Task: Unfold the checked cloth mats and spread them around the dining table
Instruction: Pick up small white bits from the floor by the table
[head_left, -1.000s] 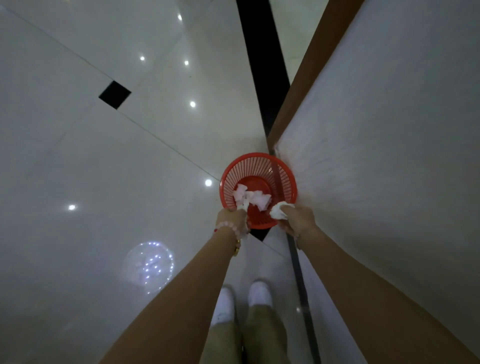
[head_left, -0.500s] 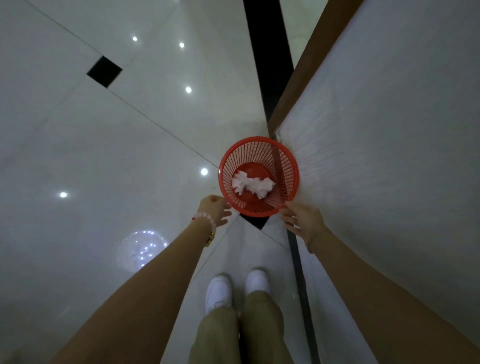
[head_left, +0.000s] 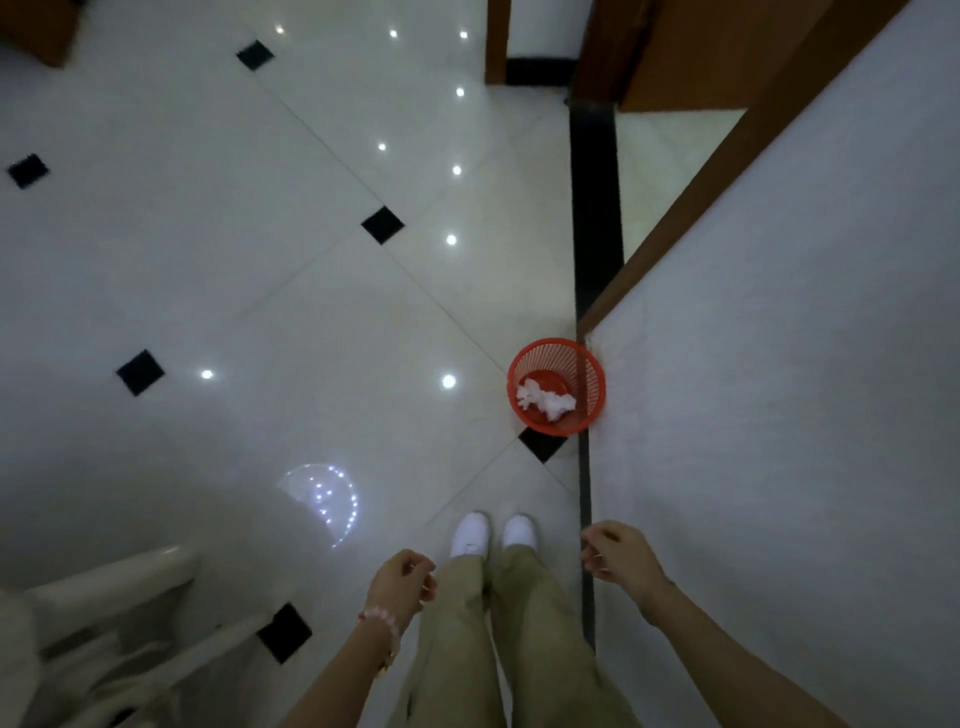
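No checked cloth mat and no dining table show in the head view. My left hand (head_left: 402, 582), with a bead bracelet at the wrist, hangs low beside my legs, fingers loosely curled and holding nothing. My right hand (head_left: 621, 558) hangs on the other side near the wall, also loosely curled and empty. Ahead on the floor stands a red mesh waste basket (head_left: 589, 364) with crumpled white paper (head_left: 545, 400) in it, well beyond both hands.
A white wall (head_left: 779, 415) with a brown wooden edge runs along my right. The glossy white floor (head_left: 260, 260) has small black inset tiles and a black strip. A pale chair back (head_left: 104, 597) stands at the lower left. Brown door frames are at the top.
Both hands let go of the white paper into the red basket and drew back to my sides. I have straightened up, so the basket now lies farther away.
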